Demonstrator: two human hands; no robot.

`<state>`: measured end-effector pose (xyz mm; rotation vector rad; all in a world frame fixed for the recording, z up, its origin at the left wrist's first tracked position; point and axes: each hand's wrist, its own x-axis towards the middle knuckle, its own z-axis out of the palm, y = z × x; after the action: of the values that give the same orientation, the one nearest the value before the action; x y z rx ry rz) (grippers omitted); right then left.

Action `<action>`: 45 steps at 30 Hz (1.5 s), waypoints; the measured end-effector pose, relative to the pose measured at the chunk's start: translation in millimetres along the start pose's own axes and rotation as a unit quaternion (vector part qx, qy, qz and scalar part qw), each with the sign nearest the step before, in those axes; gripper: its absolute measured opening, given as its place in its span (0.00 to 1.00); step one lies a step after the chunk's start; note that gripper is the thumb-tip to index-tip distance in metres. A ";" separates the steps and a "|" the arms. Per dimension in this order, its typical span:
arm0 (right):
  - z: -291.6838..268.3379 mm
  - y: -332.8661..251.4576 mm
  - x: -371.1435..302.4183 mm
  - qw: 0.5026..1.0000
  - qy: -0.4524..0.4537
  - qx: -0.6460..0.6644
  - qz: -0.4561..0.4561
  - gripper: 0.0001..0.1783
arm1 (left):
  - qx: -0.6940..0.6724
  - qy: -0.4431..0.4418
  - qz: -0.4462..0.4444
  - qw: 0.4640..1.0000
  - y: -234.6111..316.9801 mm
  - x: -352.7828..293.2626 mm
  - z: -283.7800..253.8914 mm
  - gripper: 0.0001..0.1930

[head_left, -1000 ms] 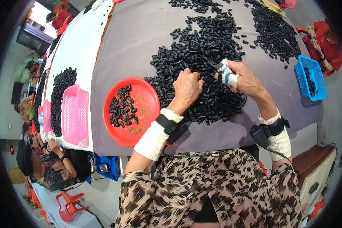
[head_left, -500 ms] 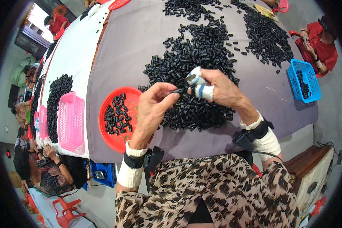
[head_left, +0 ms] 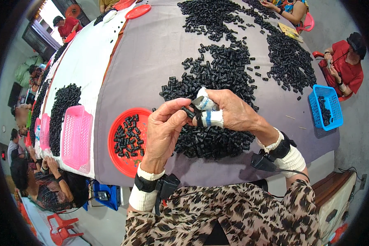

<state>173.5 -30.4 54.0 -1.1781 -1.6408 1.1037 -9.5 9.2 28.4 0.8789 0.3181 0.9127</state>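
Note:
Between the thumb and fingertips of my left hand (head_left: 164,130) is a small black cylindrical plastic part (head_left: 188,111), its end pointing toward my right hand. My right hand (head_left: 240,110) is closed around a small knife, whose short metal blade (head_left: 197,100) stands up beside the part. White and blue wrapping (head_left: 212,119) covers the right thumb and forefinger. Both hands are over a large heap of similar black parts (head_left: 217,143). A round red tray (head_left: 129,167) with several of these parts lies left of my left hand.
Pink baskets (head_left: 76,139) stand on the white cloth at left. A blue basket (head_left: 330,108) with black parts is at the right edge, near a seated person in red (head_left: 344,61). More heaps (head_left: 289,57) lie farther off. Other people sit along the left side.
The view has tipped upward, so the table sits lower in the picture. My hands remain together over the heap; the black part and the blade now show more clearly between them.

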 end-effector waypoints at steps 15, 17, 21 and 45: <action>-1.4 2.5 8.0 0.995 -0.048 -0.085 -0.018 0.21 | 0.010 0.005 -0.021 1.000 -8.5 4.6 -3.1 0.12; -3.0 3.5 8.1 0.993 -0.048 -0.103 -0.023 0.20 | 0.007 -0.003 -0.026 1.000 -10.0 4.2 -5.3 0.13; -6.8 4.2 8.1 0.987 -0.077 -0.141 -0.022 0.19 | 0.001 -0.007 -0.031 0.999 -12.6 4.5 -5.0 0.12; 5.7 15.3 5.4 0.993 -0.060 -0.093 -0.028 0.18 | -0.033 0.044 -0.084 0.995 -15.1 0.7 -0.2 0.11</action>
<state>170.8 -23.5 38.5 -1.1938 -1.8928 1.0207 -0.9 5.2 16.6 0.7407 0.4302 0.8025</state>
